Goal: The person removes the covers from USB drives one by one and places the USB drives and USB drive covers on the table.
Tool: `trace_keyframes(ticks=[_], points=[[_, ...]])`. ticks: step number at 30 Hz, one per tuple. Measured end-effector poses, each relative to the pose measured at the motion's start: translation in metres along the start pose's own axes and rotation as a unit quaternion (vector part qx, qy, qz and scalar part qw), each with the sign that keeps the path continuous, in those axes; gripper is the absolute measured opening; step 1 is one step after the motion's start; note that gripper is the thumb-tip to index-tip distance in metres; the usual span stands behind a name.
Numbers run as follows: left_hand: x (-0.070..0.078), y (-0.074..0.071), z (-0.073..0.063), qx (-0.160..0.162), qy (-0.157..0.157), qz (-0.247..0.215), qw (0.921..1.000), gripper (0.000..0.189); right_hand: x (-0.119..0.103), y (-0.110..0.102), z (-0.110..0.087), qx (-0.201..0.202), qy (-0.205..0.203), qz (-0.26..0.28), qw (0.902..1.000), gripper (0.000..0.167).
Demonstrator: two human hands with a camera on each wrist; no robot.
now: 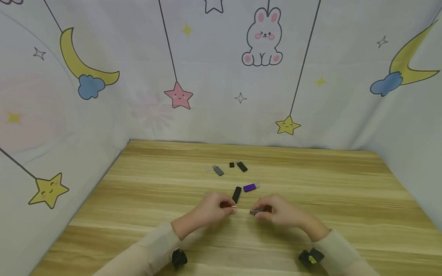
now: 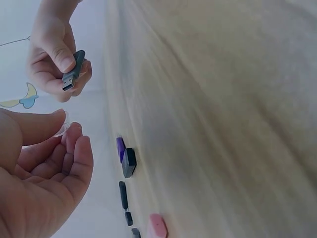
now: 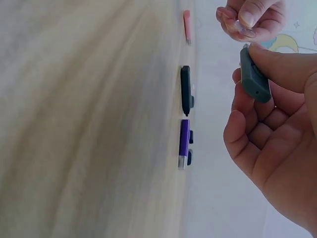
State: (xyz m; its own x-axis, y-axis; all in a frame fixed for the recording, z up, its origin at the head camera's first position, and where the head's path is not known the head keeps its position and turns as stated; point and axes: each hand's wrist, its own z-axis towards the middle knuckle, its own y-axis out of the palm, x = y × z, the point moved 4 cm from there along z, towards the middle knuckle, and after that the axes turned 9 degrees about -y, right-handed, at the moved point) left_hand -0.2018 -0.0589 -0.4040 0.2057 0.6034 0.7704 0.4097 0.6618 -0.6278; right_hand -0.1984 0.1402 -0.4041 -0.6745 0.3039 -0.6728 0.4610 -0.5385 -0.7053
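Between thumb and fingertips, my left hand pinches a small clear cap. A dark grey-green USB flash drive is held by my right hand, thumb on one side and fingers on the other. Its bare metal plug points toward the left hand, and a gap separates plug and cap. Both hands are raised over the wooden table. Just beyond them lie a black flash drive and a purple flash drive with its metal plug uncovered.
Farther back lie a grey flash drive beside a small clear cap, and a black flash drive beside a black cap. A pink flash drive, mostly hidden by the left hand in the head view, lies on the table.
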Motion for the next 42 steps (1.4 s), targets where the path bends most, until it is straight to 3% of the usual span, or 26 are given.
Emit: trace_keyframes(ticks=[13,28,36,42], points=[[0.017,-0.014,0.022,0.018,0.014,-0.011,0.9997,0.012,0.013,-0.033,0.000,0.087,0.071,-0.018,0.9935,0.013],[0.046,-0.036,0.057,0.039,-0.002,-0.014,0.9991,0.019,0.024,-0.067,0.004,0.132,0.133,-0.013,0.9823,0.022],[0.054,-0.039,0.073,0.049,-0.021,-0.017,0.9984,0.022,0.028,-0.079,0.010,0.147,0.119,-0.013,0.9819,0.027],[0.054,-0.039,0.085,0.045,-0.037,-0.036,0.9976,0.024,0.033,-0.087,0.013,0.168,0.136,-0.002,0.9764,0.027]])
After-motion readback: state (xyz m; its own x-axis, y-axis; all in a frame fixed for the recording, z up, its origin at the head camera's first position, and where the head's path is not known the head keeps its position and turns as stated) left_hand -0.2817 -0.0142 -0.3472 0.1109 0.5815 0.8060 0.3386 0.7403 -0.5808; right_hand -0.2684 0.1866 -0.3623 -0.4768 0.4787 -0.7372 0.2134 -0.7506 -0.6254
